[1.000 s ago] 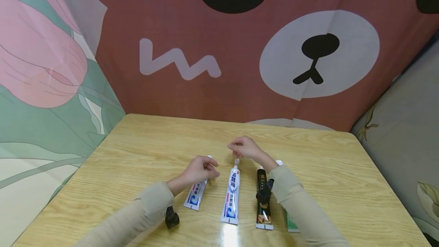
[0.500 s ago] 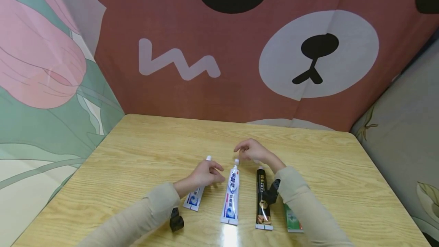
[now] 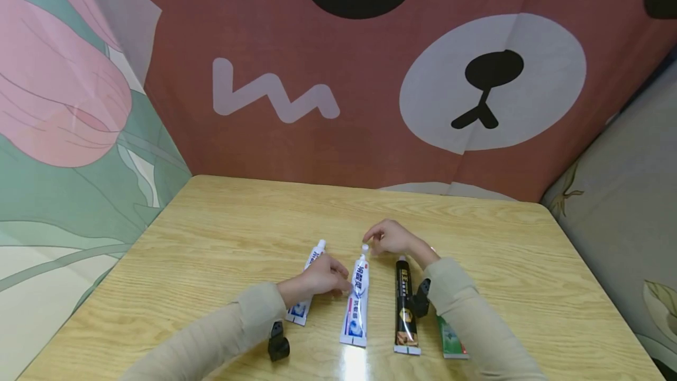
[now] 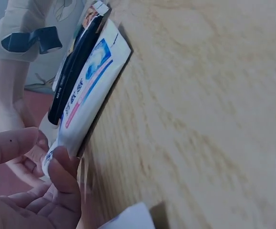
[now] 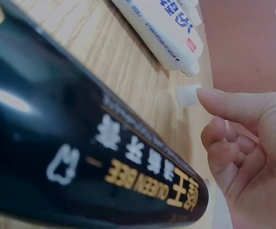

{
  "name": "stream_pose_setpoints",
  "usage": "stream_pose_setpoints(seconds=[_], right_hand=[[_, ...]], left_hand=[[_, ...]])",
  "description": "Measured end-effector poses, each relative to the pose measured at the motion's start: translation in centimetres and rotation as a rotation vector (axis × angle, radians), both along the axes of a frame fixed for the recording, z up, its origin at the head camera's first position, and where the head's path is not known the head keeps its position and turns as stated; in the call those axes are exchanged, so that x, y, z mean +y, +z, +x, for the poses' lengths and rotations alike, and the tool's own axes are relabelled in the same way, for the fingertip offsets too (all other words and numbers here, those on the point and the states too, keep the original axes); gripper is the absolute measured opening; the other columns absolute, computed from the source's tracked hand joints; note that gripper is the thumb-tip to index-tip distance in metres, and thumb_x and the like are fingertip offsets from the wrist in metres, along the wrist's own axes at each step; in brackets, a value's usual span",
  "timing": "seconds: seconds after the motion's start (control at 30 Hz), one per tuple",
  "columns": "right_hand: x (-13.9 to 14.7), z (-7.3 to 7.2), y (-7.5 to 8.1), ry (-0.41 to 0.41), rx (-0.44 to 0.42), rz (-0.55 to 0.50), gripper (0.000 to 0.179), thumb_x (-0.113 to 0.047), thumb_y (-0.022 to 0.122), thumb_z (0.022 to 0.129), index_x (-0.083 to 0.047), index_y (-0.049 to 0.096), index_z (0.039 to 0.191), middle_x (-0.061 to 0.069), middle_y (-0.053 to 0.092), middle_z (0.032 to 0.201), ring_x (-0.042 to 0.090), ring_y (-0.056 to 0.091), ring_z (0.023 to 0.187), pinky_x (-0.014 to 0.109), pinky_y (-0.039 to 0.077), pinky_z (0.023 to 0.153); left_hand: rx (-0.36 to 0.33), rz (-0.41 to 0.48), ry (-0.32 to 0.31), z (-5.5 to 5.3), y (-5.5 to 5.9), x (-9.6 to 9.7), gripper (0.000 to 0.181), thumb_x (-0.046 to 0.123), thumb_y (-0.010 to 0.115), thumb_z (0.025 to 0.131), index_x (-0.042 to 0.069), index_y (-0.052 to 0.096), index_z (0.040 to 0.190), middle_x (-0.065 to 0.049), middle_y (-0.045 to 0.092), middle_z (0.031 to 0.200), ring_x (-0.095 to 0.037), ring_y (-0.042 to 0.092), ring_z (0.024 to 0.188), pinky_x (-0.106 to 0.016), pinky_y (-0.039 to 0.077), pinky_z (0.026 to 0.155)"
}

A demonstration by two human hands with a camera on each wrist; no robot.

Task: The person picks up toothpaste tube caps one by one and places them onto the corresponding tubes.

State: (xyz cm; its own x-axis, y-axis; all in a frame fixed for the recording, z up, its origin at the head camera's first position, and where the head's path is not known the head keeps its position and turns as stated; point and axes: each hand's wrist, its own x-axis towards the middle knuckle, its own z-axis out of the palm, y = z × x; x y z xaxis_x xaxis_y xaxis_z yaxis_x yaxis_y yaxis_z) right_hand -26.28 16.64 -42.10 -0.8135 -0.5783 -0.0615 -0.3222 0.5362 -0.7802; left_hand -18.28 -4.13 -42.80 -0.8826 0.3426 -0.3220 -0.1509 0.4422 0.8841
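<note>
A white-and-blue toothpaste tube lies on the table between my hands. Just off its nozzle is a small white cap. One digit of my right hand has its tip right at the cap's edge in the right wrist view; the other fingers curl loosely apart from it. My left hand is over a second white-and-blue toothpaste tube, partly hiding it. Its fingertips are right at the middle tube's left edge. In the left wrist view, thumb and fingers stand apart near that tube's nozzle end.
A black toothpaste tube lies right of the middle one, below my right wrist. Further right, a green tube is mostly hidden under the right sleeve. The wooden table ends at a printed cloth backdrop.
My left hand has moved right and towards me, from above the left tube to the middle tube's edge. My right hand has shifted right and slightly down beside the cap. The tubes stay put.
</note>
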Motion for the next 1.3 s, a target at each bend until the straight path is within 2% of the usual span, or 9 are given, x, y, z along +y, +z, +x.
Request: stream_pose_setpoints(seconds=[0.2, 0.37, 0.6, 0.8, 0.97, 1.13, 1.3], right_hand=[[-0.5, -0.1, -0.4, -0.041, -0.001, 0.078, 0.027, 0.005, 0.069, 0.07, -0.001, 0.068, 0.096, -0.004, 0.044, 0.05, 0.007, 0.036, 0.041, 0.02, 0.031, 0.041], [-0.9, -0.1, -0.6, -0.04, 0.043, 0.108, 0.027, 0.006, 0.068, 0.066, 0.001, 0.067, 0.093, -0.005, 0.044, 0.05, 0.006, 0.037, 0.042, 0.019, 0.031, 0.042], [-1.4, 0.2, -0.4, -0.06, 0.005, 0.111, 0.023, 0.005, 0.067, 0.071, 0.001, 0.067, 0.094, -0.004, 0.043, 0.048, 0.007, 0.037, 0.038, 0.02, 0.032, 0.039], [-1.6, 0.0, -0.7, -0.061, 0.041, 0.114, 0.019, 0.005, 0.068, 0.069, -0.001, 0.068, 0.087, -0.005, 0.045, 0.048, 0.006, 0.038, 0.037, 0.019, 0.032, 0.038], [-1.5, -0.2, -1.0, -0.073, 0.039, 0.103, 0.015, 0.005, 0.069, 0.069, -0.003, 0.068, 0.083, -0.004, 0.045, 0.048, 0.006, 0.038, 0.037, 0.019, 0.032, 0.038], [-1.3, -0.1, -1.1, -0.06, 0.04, 0.09, 0.015, 0.004, 0.07, 0.068, -0.002, 0.068, 0.082, -0.004, 0.047, 0.048, 0.006, 0.039, 0.037, 0.019, 0.033, 0.038], [-1.3, 0.1, -1.0, -0.058, 0.03, 0.091, 0.013, 0.003, 0.069, 0.071, -0.002, 0.067, 0.082, -0.005, 0.047, 0.048, 0.006, 0.038, 0.037, 0.019, 0.033, 0.038]], left_hand=[[-0.026, -0.059, 0.009, 0.1, -0.1, 0.5, 0.018, 0.009, 0.074, 0.073, 0.0, 0.062, 0.084, -0.007, 0.064, 0.064, -0.01, 0.055, 0.045, -0.02, 0.043, 0.04], [-0.045, -0.085, 0.0, 0.2, 0.1, 0.8, 0.014, 0.013, 0.074, 0.074, 0.004, 0.065, 0.077, -0.006, 0.064, 0.064, -0.009, 0.054, 0.042, -0.017, 0.04, 0.037], [-0.017, -0.097, 0.009, 0.1, 0.0, 1.1, 0.016, 0.015, 0.076, 0.073, 0.004, 0.063, 0.071, -0.007, 0.063, 0.059, -0.008, 0.051, 0.038, -0.016, 0.038, 0.034], [0.034, -0.136, 0.014, 0.3, 0.0, 1.3, 0.018, 0.014, 0.077, 0.071, 0.005, 0.063, 0.066, -0.008, 0.062, 0.054, -0.008, 0.051, 0.036, -0.016, 0.037, 0.033], [0.019, -0.14, 0.017, 0.3, 0.2, 1.6, 0.018, 0.011, 0.077, 0.071, 0.004, 0.062, 0.062, -0.008, 0.061, 0.051, -0.007, 0.048, 0.034, -0.015, 0.035, 0.032], [-0.031, -0.14, 0.034, 0.2, 0.3, 1.9, 0.018, 0.009, 0.075, 0.071, 0.002, 0.062, 0.062, -0.006, 0.058, 0.049, -0.007, 0.046, 0.034, -0.015, 0.035, 0.032], [-0.017, -0.146, 0.057, 0.4, -0.1, 2.2, 0.017, 0.007, 0.075, 0.071, 0.001, 0.062, 0.061, -0.003, 0.055, 0.046, -0.007, 0.044, 0.034, -0.016, 0.034, 0.032]])
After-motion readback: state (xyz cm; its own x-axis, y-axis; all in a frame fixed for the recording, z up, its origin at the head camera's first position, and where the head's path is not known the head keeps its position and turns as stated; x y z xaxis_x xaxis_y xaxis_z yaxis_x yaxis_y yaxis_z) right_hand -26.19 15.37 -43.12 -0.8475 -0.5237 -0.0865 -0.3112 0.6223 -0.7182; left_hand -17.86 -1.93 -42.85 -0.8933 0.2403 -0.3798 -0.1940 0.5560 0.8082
